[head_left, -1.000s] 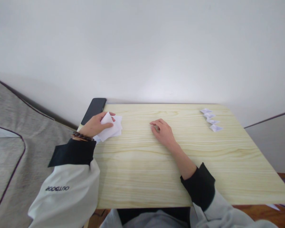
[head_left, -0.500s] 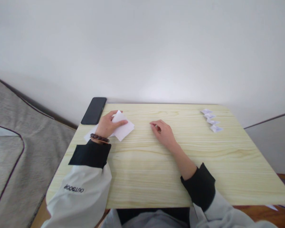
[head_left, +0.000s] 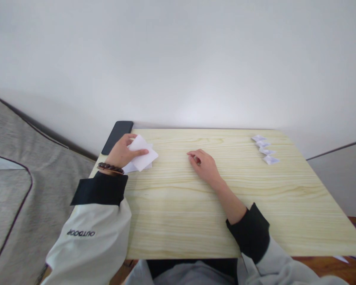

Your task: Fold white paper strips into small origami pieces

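On the left half of the table, my left hand (head_left: 122, 152) grips white square paper (head_left: 142, 153), thumb on top and fingers behind. Whether it is one sheet or several I cannot tell. More white paper (head_left: 129, 168) shows beneath it, lying on the table. My right hand (head_left: 206, 164) rests near the table's middle, fingers curled in with thumb and forefinger close together; nothing shows in it. Several small folded white paper pieces (head_left: 267, 151) lie in a slanting row at the far right.
The pale wood-grain table (head_left: 178, 217) stands against a white wall (head_left: 178, 63). A black phone (head_left: 118, 132) lies at its far left corner, partly behind my left hand. Grey fabric-covered furniture (head_left: 53, 190) is on the left. Some white paper (head_left: 341, 259) lies below the table's right edge.
My left hand has shifted left with the paper and now overlaps the phone. More of the paper beneath shows on the right side. My right hand has stayed in place.
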{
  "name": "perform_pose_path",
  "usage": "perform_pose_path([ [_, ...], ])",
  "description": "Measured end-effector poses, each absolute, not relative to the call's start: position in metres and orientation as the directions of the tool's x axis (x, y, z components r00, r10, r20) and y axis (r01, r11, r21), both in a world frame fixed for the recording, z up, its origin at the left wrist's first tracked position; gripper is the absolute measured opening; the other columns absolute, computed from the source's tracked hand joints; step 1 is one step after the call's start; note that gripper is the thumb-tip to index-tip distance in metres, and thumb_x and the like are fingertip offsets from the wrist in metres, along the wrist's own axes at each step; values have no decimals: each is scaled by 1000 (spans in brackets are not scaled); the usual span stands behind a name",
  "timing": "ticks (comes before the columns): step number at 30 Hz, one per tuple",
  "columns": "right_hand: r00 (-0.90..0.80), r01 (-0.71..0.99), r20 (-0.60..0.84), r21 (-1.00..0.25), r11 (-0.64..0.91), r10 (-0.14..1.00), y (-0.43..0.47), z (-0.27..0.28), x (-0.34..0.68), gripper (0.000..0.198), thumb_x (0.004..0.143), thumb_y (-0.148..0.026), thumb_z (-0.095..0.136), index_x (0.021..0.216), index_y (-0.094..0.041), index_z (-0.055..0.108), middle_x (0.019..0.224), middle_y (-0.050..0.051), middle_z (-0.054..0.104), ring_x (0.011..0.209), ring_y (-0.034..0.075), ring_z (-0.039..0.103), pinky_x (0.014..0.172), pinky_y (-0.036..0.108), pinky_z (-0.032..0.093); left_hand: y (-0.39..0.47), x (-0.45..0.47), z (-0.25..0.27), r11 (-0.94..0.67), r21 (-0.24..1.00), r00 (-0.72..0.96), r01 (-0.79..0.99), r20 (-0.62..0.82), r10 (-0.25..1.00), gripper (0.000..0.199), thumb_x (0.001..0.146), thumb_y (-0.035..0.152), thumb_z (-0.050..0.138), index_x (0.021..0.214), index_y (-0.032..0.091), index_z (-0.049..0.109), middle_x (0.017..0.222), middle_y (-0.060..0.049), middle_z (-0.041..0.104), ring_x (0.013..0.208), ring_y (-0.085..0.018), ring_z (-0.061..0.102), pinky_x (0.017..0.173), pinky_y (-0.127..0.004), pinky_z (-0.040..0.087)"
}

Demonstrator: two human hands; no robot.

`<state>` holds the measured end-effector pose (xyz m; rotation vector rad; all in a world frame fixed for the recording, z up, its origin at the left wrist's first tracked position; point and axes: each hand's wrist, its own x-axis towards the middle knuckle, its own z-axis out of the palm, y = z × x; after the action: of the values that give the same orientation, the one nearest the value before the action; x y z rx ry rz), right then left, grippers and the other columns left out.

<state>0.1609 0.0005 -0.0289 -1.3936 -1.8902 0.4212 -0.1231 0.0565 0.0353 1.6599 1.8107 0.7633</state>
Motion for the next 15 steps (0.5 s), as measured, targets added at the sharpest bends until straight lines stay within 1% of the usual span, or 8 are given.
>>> perform_pose_path([
  [2,-136,679,362,-644,353,922,0,-30,162,21,88,-25,48,98,-19,65,89,4,65,65,13,56,68,27,46,59,-127,35,68,681,-70,729,-24,997,80,50,49,78,119,20,51,90,-5,66,75,-22,64,65,-31,51],
  [3,-136,677,362,-646,353,922,0,-31,162,21,88,-25,48,98,-19,65,89,4,66,65,13,56,68,27,46,59,-128,35,60,645,-65,762,-16,998,78,52,51,76,119,20,51,90,-5,66,76,-23,64,66,-32,50],
  [4,-136,675,361,-648,353,923,0,-32,163,21,88,-24,47,98,-19,65,89,4,66,65,13,56,68,27,46,60,-129,34,50,608,-63,793,1,998,75,55,52,74,119,21,52,92,-6,66,79,-24,64,69,-33,50],
  [7,-136,671,367,-649,359,920,0,-33,164,21,88,-24,48,98,-19,65,90,4,66,66,13,57,68,27,47,60,-128,31,-6,493,-16,870,41,999,64,64,54,65,117,19,56,103,-9,66,96,-27,61,82,-34,47],
  [10,-139,667,374,-649,366,917,0,-34,164,21,88,-24,48,98,-19,65,91,5,66,67,13,58,68,27,47,59,-125,31,-92,413,95,906,13,995,58,72,52,56,120,18,55,114,-10,63,105,-27,59,90,-34,44],
  [13,-140,668,375,-648,367,917,0,-34,164,21,88,-24,48,98,-19,65,90,4,66,67,13,58,68,27,47,58,-124,32,-203,365,219,908,-1,976,56,74,43,51,123,16,52,122,-10,60,108,-27,57,95,-34,41],
  [15,-138,671,372,-647,363,918,0,-34,164,21,88,-24,47,98,-19,65,90,4,66,67,13,58,68,27,47,58,-125,32,-249,371,269,895,-2,963,57,73,38,49,125,14,51,124,-11,58,109,-26,57,96,-34,41],
])
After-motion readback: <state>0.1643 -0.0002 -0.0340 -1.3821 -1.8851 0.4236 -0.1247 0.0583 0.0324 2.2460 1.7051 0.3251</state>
